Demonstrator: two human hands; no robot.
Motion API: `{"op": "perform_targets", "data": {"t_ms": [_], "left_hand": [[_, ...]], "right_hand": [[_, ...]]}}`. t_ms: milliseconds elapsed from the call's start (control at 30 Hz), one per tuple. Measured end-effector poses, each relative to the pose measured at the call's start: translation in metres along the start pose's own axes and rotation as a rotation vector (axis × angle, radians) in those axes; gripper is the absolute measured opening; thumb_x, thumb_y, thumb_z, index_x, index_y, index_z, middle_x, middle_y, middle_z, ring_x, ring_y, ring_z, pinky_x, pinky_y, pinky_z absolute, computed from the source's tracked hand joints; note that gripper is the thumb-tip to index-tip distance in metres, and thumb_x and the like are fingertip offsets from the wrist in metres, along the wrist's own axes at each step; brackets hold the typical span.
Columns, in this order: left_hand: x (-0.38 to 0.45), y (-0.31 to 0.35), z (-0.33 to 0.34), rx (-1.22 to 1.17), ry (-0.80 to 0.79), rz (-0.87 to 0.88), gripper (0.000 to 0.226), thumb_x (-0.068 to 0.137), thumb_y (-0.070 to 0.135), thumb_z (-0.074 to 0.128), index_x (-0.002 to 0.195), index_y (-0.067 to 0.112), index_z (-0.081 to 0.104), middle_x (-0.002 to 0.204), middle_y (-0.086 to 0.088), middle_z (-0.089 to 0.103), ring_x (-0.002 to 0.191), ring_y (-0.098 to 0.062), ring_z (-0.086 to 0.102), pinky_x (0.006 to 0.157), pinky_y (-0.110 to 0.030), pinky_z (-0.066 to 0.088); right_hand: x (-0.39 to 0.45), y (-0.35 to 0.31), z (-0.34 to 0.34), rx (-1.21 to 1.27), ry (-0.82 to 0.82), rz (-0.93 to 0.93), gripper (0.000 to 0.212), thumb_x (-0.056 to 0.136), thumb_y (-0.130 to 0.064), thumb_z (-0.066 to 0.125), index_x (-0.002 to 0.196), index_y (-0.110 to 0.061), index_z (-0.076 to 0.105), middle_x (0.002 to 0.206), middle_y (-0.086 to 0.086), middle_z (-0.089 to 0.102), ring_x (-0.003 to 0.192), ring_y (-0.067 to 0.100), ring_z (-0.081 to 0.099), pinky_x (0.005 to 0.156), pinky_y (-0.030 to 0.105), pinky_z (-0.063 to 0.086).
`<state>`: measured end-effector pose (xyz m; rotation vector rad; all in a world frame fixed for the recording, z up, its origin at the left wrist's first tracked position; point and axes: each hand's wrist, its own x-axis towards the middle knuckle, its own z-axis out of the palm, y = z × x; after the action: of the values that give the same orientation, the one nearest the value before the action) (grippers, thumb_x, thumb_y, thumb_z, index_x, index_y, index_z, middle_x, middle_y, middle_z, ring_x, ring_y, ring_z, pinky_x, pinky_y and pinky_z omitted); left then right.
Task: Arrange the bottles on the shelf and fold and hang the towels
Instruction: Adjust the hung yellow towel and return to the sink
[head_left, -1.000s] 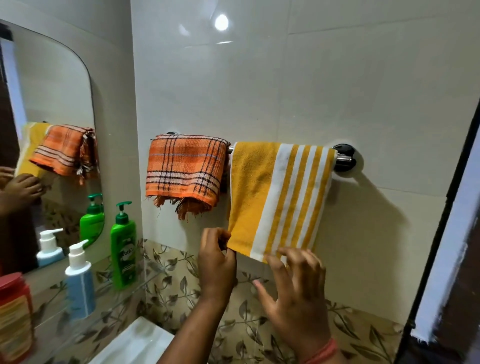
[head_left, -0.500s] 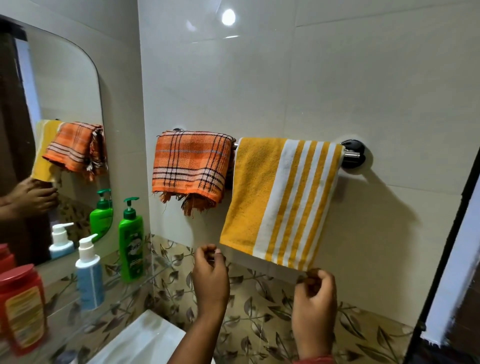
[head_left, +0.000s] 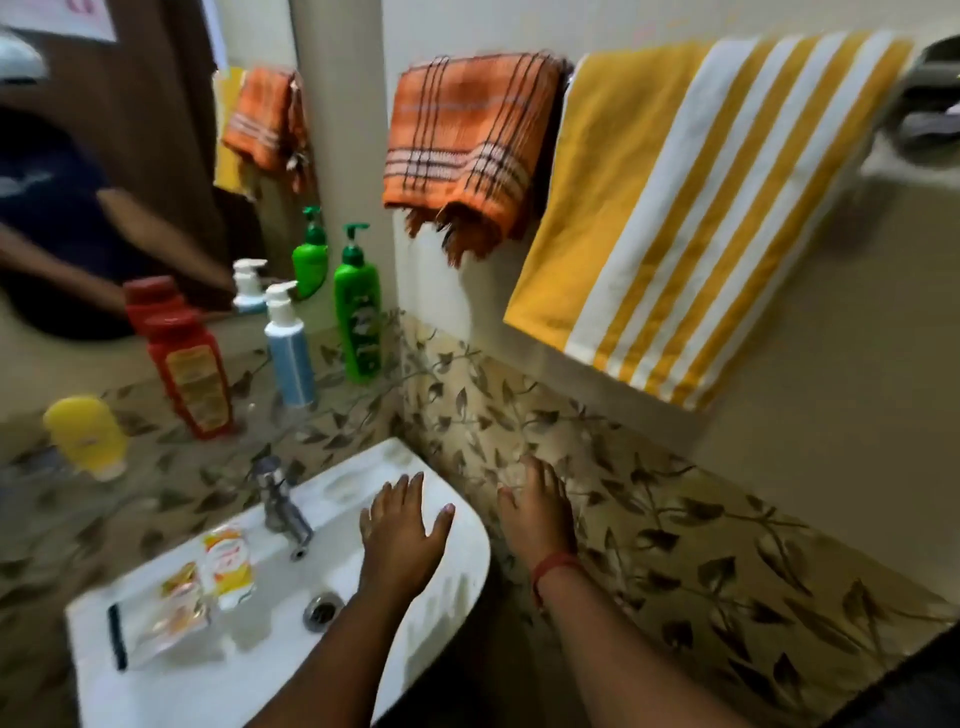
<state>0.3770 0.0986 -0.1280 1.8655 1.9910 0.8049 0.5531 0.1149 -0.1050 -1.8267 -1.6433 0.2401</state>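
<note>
A folded orange checked towel and a yellow towel with white stripes hang side by side on the wall rail. On the glass shelf under the mirror stand a green pump bottle, a blue-and-white pump bottle, a red bottle and a yellow bottle. My left hand hovers open over the basin's right rim. My right hand is open beside the basin, in front of the leaf-patterned tiles. Both hands hold nothing.
A white washbasin with a chrome tap sits below the shelf. Plastic sachets lie on its left rim. The mirror reflects the bottles and towels. The rail's dark bracket is at the far right.
Both hands have let go of the yellow towel's lower edge and dropped down to the basin. The view has tilted downward, and the basin is in sight.
</note>
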Motion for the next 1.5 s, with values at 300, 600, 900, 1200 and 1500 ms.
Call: {"op": "perform_targets", "data": {"t_ms": [300, 600, 900, 1200, 1500], "left_hand": [[-0.086, -0.064, 0.023, 0.374, -0.150, -0.290, 0.074, 0.099, 0.068, 0.021, 0.161, 0.033, -0.001, 0.171, 0.000, -0.008, 0.156, -0.026, -0.011, 0.123, -0.058, -0.004], [-0.169, -0.081, 0.023, 0.413, -0.151, -0.631, 0.075, 0.099, 0.068, 0.020, 0.161, 0.034, -0.006, 0.170, -0.001, -0.011, 0.156, -0.027, -0.012, 0.122, -0.059, -0.005], [-0.172, -0.149, -0.013, 0.446, -0.189, -0.752, 0.075, 0.104, 0.053, 0.033, 0.160, 0.028, -0.010, 0.169, -0.006, -0.017, 0.155, -0.031, -0.013, 0.120, -0.061, -0.004], [-0.105, -0.262, -0.076, 0.498, -0.238, -0.525, 0.050, 0.099, 0.045, 0.046, 0.148, 0.038, 0.041, 0.170, -0.008, -0.011, 0.155, -0.035, -0.013, 0.120, -0.065, -0.005], [-0.063, -0.301, -0.079, 0.601, -0.339, -0.361, 0.056, 0.102, 0.032, 0.049, 0.154, 0.041, 0.031, 0.168, -0.012, -0.019, 0.153, -0.039, -0.020, 0.118, -0.063, -0.009]], "right_hand": [[-0.036, 0.046, 0.070, -0.248, -0.584, -0.272, 0.079, 0.095, -0.064, 0.036, 0.158, -0.026, 0.007, 0.168, 0.000, 0.002, 0.153, 0.025, 0.005, 0.121, 0.052, 0.007], [-0.090, 0.013, 0.110, -0.220, -0.844, -0.527, 0.078, 0.096, -0.063, 0.033, 0.158, -0.027, 0.004, 0.168, -0.002, -0.003, 0.154, 0.025, -0.003, 0.121, 0.054, 0.006], [-0.120, -0.044, 0.162, -0.281, -0.905, -0.641, 0.075, 0.099, -0.059, 0.034, 0.159, -0.024, 0.004, 0.168, 0.000, -0.001, 0.154, 0.025, -0.002, 0.122, 0.051, 0.006], [-0.100, -0.139, 0.225, -0.409, -0.880, -0.635, 0.059, 0.100, -0.050, 0.041, 0.152, -0.025, 0.030, 0.168, 0.004, 0.000, 0.154, 0.029, 0.002, 0.121, 0.052, 0.012], [-0.080, -0.191, 0.261, -0.581, -0.895, -0.801, 0.059, 0.099, -0.020, 0.048, 0.154, -0.027, 0.027, 0.167, 0.009, -0.002, 0.153, 0.034, -0.001, 0.121, 0.057, 0.010]]}}
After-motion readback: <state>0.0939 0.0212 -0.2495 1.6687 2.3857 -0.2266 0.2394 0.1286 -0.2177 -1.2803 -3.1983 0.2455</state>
